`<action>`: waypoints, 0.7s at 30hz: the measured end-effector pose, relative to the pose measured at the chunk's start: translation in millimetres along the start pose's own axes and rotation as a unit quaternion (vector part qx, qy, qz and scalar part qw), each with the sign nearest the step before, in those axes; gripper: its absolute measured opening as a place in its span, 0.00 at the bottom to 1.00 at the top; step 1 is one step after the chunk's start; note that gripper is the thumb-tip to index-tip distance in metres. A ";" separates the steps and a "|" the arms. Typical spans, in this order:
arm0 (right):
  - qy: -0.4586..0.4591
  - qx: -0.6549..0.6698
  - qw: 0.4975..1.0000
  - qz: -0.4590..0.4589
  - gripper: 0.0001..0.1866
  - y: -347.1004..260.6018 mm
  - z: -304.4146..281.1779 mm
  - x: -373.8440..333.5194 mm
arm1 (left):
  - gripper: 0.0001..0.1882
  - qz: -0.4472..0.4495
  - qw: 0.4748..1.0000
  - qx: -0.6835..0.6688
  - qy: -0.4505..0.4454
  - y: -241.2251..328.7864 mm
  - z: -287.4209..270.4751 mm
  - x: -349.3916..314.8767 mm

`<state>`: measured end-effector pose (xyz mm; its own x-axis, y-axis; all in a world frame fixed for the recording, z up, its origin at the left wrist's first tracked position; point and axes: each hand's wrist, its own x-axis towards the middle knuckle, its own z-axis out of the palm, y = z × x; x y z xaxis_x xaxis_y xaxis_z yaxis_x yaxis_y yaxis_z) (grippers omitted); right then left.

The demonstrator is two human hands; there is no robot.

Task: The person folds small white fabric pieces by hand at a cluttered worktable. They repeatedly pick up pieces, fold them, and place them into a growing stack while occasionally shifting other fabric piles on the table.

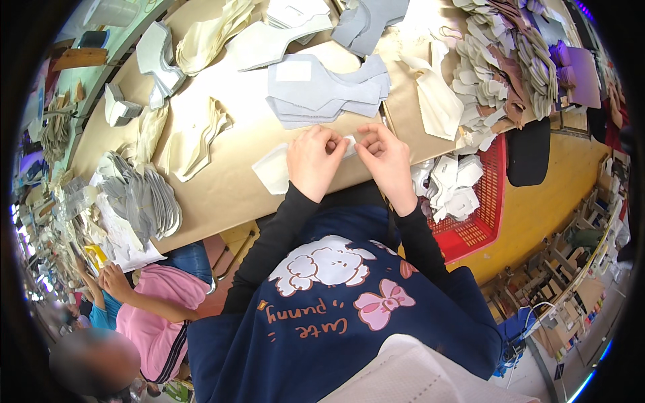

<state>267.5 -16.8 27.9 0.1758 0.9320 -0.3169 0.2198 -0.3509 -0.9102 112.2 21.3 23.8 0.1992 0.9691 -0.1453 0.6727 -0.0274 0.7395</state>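
Note:
Near the table's front edge, my left hand (312, 163) and my right hand (388, 161) are held close together with fingers pinched. A small white piece (350, 144) of cloth or paper shows between their fingertips, and both seem to grip it. Most of it is hidden by the fingers. A cream cut piece (272, 170) lies flat beside my left hand, partly under it. Just beyond my hands sits a stack of grey-blue cut pieces (316, 91), with a small white label on top.
Stacks of cream pieces (205, 138) and grey pieces (138, 195) lie along the left. Layered pieces (480, 80) fill the far right of the brown-covered table (222, 208). A red basket (496, 195) holding white pieces stands at right. A person in pink (161, 295) works at lower left.

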 end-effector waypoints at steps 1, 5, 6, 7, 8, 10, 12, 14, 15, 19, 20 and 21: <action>0.001 -0.002 1.000 0.001 0.15 -0.1 0.2 -0.3 | 0.09 0.003 1.000 0.001 0.004 -0.2 0.5 -0.2; 0.016 -0.029 0.999 -0.011 0.13 -1.7 3.0 -2.0 | 0.09 0.016 1.000 0.008 0.018 -2.1 4.0 -2.0; 0.022 -0.038 0.999 -0.017 0.13 -2.4 4.3 -2.4 | 0.09 0.018 1.000 0.017 0.020 -2.5 5.1 -2.9; 0.028 -0.048 0.998 -0.020 0.13 -3.3 5.4 -2.7 | 0.09 0.020 0.999 0.025 0.022 -2.8 6.3 -4.1; 0.029 -0.058 0.998 -0.025 0.13 -4.4 6.4 -3.0 | 0.08 0.022 0.999 0.031 0.024 -3.1 7.2 -5.1; 0.031 -0.082 0.996 -0.028 0.14 -6.6 7.6 -3.9 | 0.08 0.030 0.998 0.057 0.027 -3.0 9.2 -7.4; 0.055 -0.157 0.985 -0.039 0.14 -8.2 5.9 -5.5 | 0.07 0.040 0.996 0.069 0.037 -2.3 11.0 -9.6; 0.072 -0.236 0.966 -0.079 0.16 -7.6 2.7 -8.8 | 0.07 0.052 0.995 0.066 0.051 -2.0 11.7 -12.7; 0.076 -0.277 0.951 -0.115 0.19 -6.1 0.4 -11.2 | 0.07 0.085 0.992 0.060 0.075 -3.0 10.4 -15.7; -0.007 -0.442 0.849 -0.291 0.30 6.3 -0.2 -29.4 | 0.11 0.151 0.980 0.028 0.125 -16.3 -5.6 -38.2; -0.035 -0.455 0.849 -0.266 0.36 10.8 2.4 -32.1 | 0.12 0.151 0.980 0.020 0.129 -22.3 -11.4 -44.2; -0.041 -0.477 0.843 -0.247 0.36 14.9 2.8 -33.8 | 0.13 0.152 0.980 0.020 0.122 -29.4 -16.7 -48.3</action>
<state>262.1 -53.3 24.3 -0.2218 0.9750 -0.0157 0.9246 0.2052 -0.3211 70.9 -20.7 20.1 0.2220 0.9440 0.2442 0.6375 -0.3300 0.6962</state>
